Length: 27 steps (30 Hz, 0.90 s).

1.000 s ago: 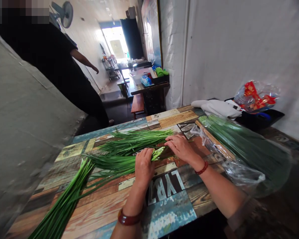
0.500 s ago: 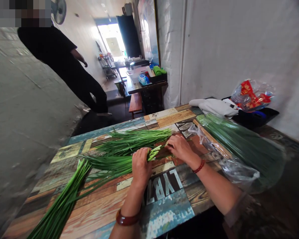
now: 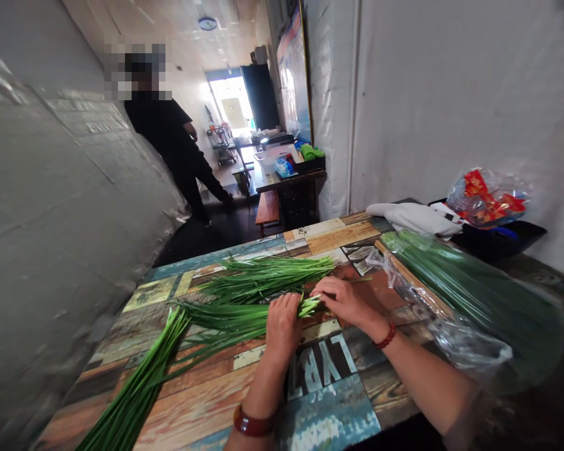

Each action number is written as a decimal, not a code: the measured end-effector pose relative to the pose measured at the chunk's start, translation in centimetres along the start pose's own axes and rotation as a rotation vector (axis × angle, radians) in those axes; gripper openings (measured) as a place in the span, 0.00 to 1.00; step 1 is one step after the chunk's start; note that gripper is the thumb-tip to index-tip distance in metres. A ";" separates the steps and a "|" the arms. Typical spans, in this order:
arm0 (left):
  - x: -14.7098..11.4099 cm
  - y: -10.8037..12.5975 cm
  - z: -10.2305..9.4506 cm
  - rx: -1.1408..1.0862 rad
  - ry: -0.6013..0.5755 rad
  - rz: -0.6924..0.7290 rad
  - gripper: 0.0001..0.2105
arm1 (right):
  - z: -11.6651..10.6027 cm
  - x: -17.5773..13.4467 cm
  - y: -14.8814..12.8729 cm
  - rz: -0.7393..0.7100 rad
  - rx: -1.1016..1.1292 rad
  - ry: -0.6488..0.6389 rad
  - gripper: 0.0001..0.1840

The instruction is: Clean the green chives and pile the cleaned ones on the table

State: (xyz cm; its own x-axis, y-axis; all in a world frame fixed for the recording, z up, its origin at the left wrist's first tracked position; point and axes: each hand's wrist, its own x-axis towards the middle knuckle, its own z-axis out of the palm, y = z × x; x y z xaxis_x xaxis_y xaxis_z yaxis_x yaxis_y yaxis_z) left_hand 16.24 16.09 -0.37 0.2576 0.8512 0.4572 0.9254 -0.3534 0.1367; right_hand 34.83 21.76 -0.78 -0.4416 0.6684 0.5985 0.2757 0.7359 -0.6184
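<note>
Your left hand (image 3: 282, 322) is wrapped around a bunch of garlic chives (image 3: 244, 317), close to its pale stalk ends, at the middle of the table surface (image 3: 207, 394); the leaves point to the left edge. The fingers of your right hand (image 3: 345, 302) are bent at these stalk ends — they seem to touch them, but whether they pinch something I cannot tell. The step in hand looks like finger work on the stalk ends; the next move, I judge, calls for a firm left hold and a light, exact pinch. A second bunch (image 3: 272, 274) lies toward the far edge, a third bunch (image 3: 136, 382) toward the near left corner, and the bagged chives (image 3: 465, 288) at the right end. About writing: large pale letters (image 3: 328, 363) are printed toward the near edge, with a Y perhaps the clearest — the whole word I cannot read surely.
</note>
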 end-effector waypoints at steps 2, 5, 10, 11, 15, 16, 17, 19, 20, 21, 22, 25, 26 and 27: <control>0.0 0.1 -0.1 0.019 -0.025 -0.004 0.16 | 0.4 -0.3 0.4 -0.032 -0.064 -0.029 0.08; -0.1 0.3 -0.2 0.028 -0.045 -0.016 0.15 | 0.7 -0.6 0.8 -0.012 -0.116 -0.049 0.07; -0.2 0.3 0.0 0.019 -0.033 -0.020 0.15 | 1.0 -0.7 0.8 0.020 -0.119 -0.070 0.08; -0.3 0.3 0.1 0.021 -0.027 -0.022 0.15 | 1.0 -0.8 0.7 0.016 -0.122 -0.067 0.09; -0.3 0.2 0.3 0.039 -0.027 -0.021 0.15 | 1.3 -0.8 0.7 -0.042 -0.176 -0.054 0.12; -0.3 0.2 0.3 0.044 -0.027 -0.020 0.15 | 1.4 -0.7 0.7 -0.050 -0.180 -0.043 0.11; -0.2 0.2 0.3 0.048 -0.025 -0.019 0.15 | 1.6 -0.7 0.6 -0.050 -0.171 -0.022 0.11; -0.1 0.1 0.2 0.051 -0.016 -0.015 0.15 | 2.2 -0.5 0.6 -0.028 -0.114 0.046 0.08; -0.1 0.1 0.2 0.052 -0.009 -0.015 0.15 | 2.5 -0.5 0.6 -0.013 -0.075 0.083 0.07; -0.1 0.0 0.2 0.051 -0.002 -0.015 0.15 | 2.8 -0.4 0.5 0.003 -0.036 0.120 0.06; -0.1 0.0 0.2 0.046 0.003 -0.014 0.15 | 3.1 -0.3 0.5 0.023 0.000 0.155 0.06; -0.1 -0.3 0.4 0.013 -0.001 -0.015 0.16 | 3.6 -0.2 0.5 0.103 0.093 0.198 0.09; 0.0 -0.3 0.5 0.001 -0.005 -0.021 0.16 | 3.7 -0.2 0.6 0.156 0.123 0.202 0.10; 0.0 -0.4 0.6 -0.012 -0.009 -0.030 0.16 | 3.6 -0.1 0.7 0.221 0.154 0.211 0.11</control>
State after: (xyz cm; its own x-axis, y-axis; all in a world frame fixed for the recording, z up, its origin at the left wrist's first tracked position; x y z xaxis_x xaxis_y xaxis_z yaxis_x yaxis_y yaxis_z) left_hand 16.01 16.45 -1.02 0.2324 0.8650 0.4448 0.9294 -0.3323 0.1605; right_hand 32.02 21.79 -3.13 -0.1950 0.8295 0.5234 0.2060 0.5564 -0.8050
